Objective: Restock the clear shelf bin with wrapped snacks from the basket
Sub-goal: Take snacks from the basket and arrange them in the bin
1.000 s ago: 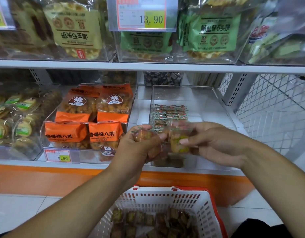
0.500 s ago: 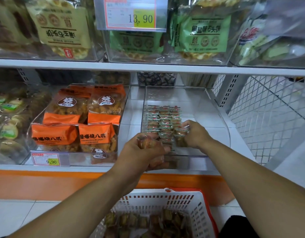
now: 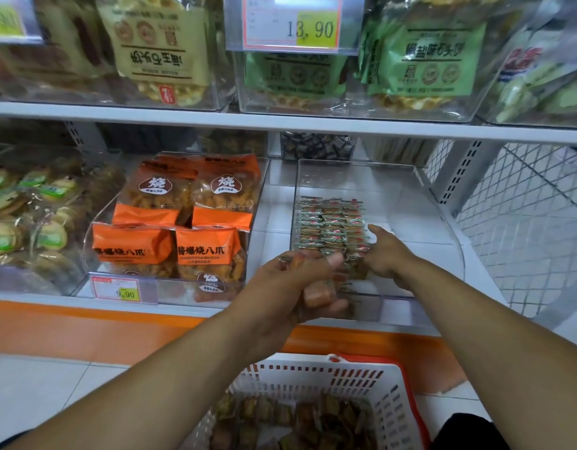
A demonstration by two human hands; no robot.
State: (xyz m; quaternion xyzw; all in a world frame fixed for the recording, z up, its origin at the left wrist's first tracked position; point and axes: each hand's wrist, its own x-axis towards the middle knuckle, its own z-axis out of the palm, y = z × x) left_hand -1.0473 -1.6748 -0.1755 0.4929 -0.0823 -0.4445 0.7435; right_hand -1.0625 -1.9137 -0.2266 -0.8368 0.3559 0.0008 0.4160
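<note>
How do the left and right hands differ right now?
The left hand sits outside the clear bin at its front, gripping several wrapped snacks. The right hand reaches inside the bin, fingers at the front of the laid rows. Both hover above the basket.

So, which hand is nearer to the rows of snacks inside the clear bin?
Right. The right hand reaches into the clear bin, touching the snack rows; the left hand holds snacks before the bin's front.
</note>
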